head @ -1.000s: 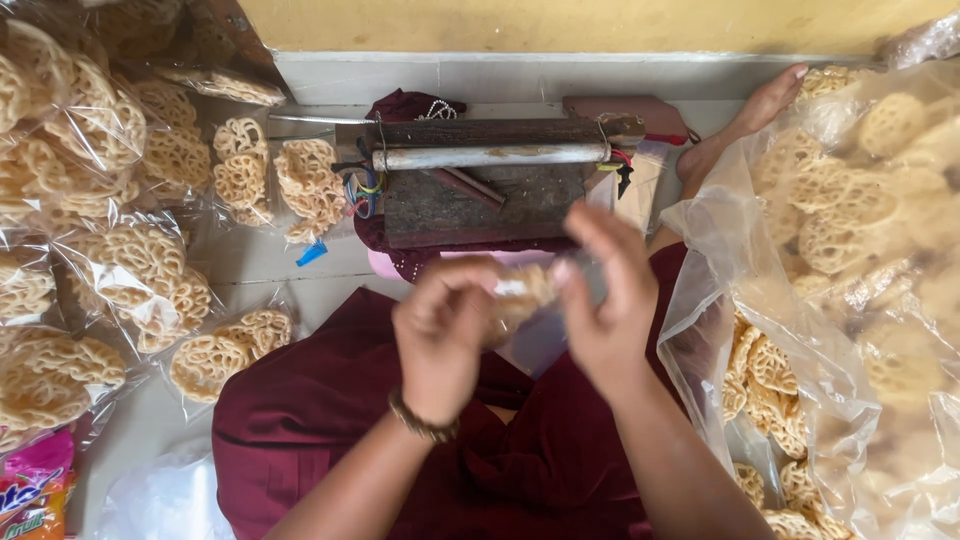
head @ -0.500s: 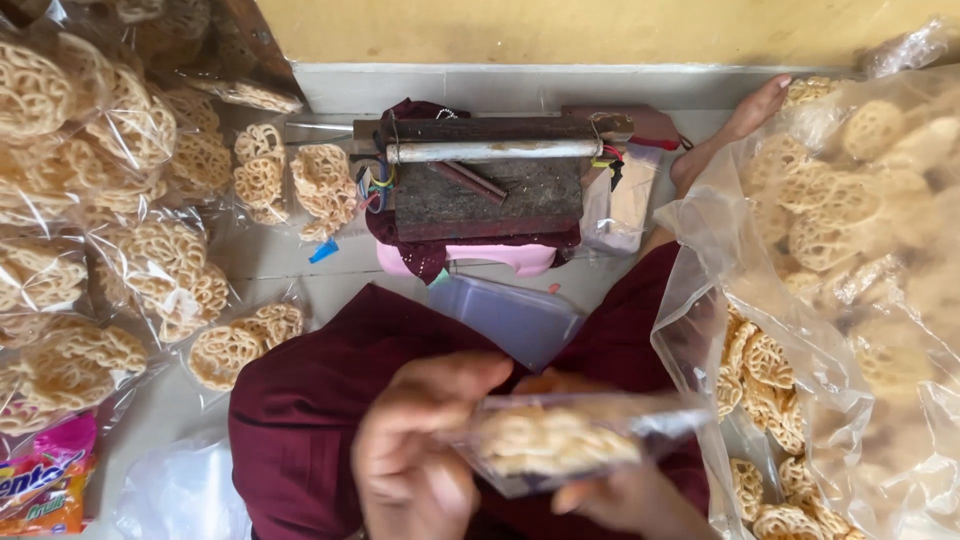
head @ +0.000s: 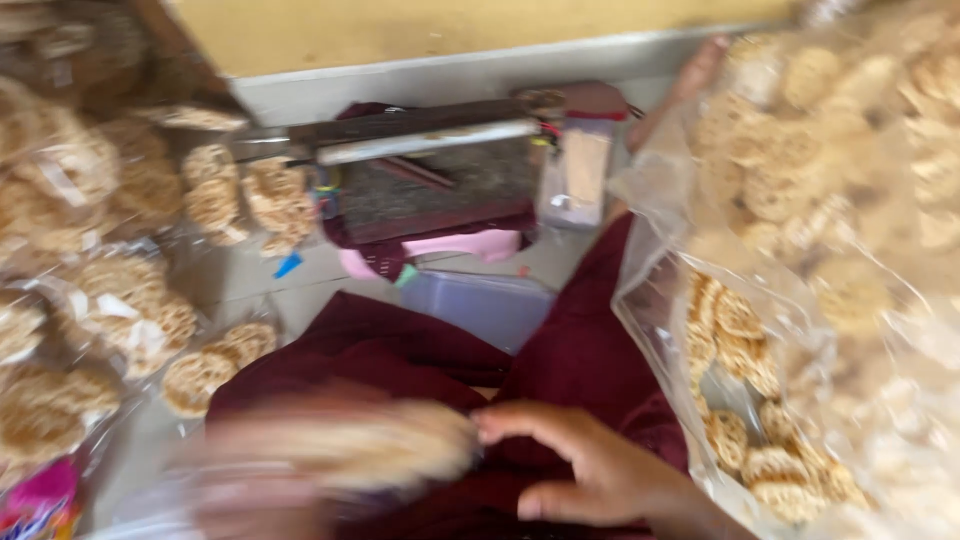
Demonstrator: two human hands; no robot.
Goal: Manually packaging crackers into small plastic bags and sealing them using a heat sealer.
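Your hands meet over a blurred packet of lacy crackers low in the frame

Your right hand (head: 590, 470) sits at lower centre on the maroon cloth (head: 420, 350) of your lap, fingers loosely curled and half open, fingertips touching the end of the cracker packet (head: 370, 445), a pale golden smear of webbed rounds in clear film. Your left hand (head: 250, 500) at lower left is too blurred to tell whether it grips. More sealed bags of crackers (head: 90, 290) lie heaped along the left edge, glossy and crinkled. A big clear sack (head: 830, 250) of the same rounds fills the right side. At upper centre stands a dark sealing press (head: 430, 150) with a metal bar
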